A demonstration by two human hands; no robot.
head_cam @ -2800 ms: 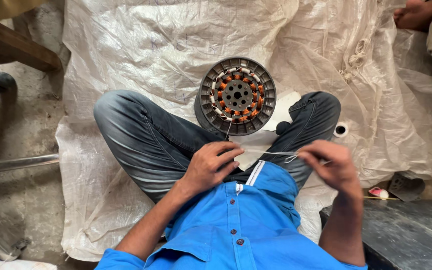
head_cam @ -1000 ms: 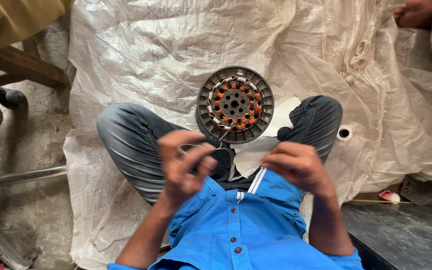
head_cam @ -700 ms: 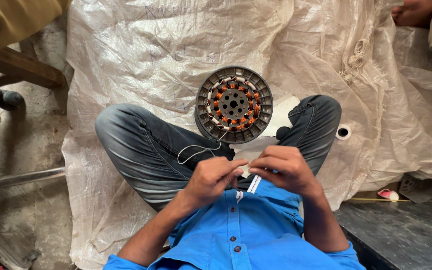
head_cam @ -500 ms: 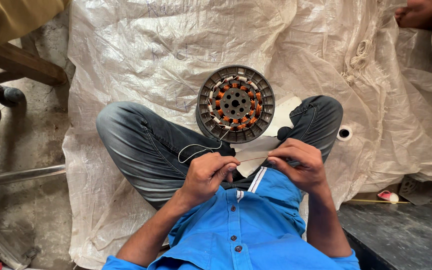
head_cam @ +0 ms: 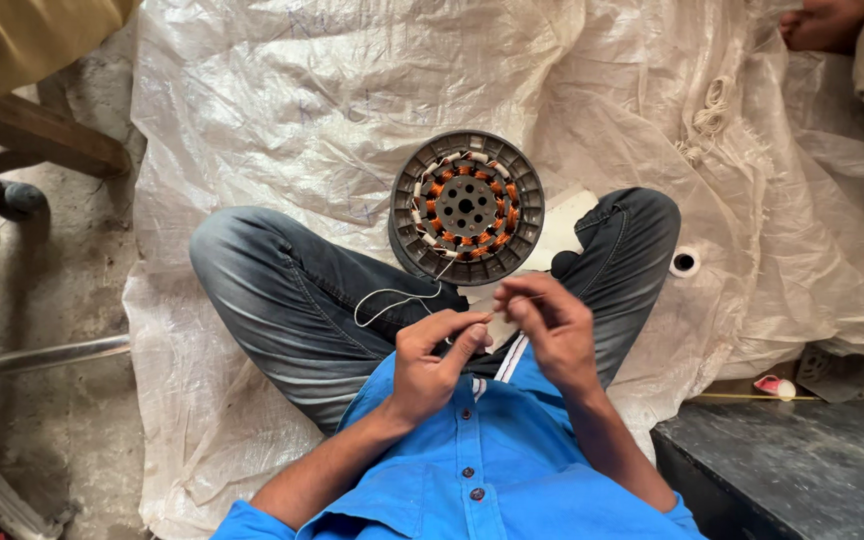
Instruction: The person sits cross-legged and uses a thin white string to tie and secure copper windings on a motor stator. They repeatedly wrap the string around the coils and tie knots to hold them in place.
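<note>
A round grey motor stator (head_cam: 467, 207) with orange copper windings rests between my crossed legs on a white woven sheet (head_cam: 312, 110). A thin white thread (head_cam: 392, 298) runs from its near rim in a loop toward my hands. My left hand (head_cam: 434, 362) pinches the thread close to my chest. My right hand (head_cam: 550, 328) holds a thin needle-like piece with the thread's end just beside the left fingertips. Both hands are a little below the stator, not touching it.
A small white ring-shaped roll (head_cam: 684, 263) lies by my right knee. A dark slab (head_cam: 802, 470) sits at the lower right. Another person's foot (head_cam: 822, 22) shows at the top right. Wooden and metal bars (head_cam: 32, 150) stand on the concrete at the left.
My hands came down from a raised, spread position and drew together near my chest. The thread now hangs in a slack loop from the stator to my fingers.
</note>
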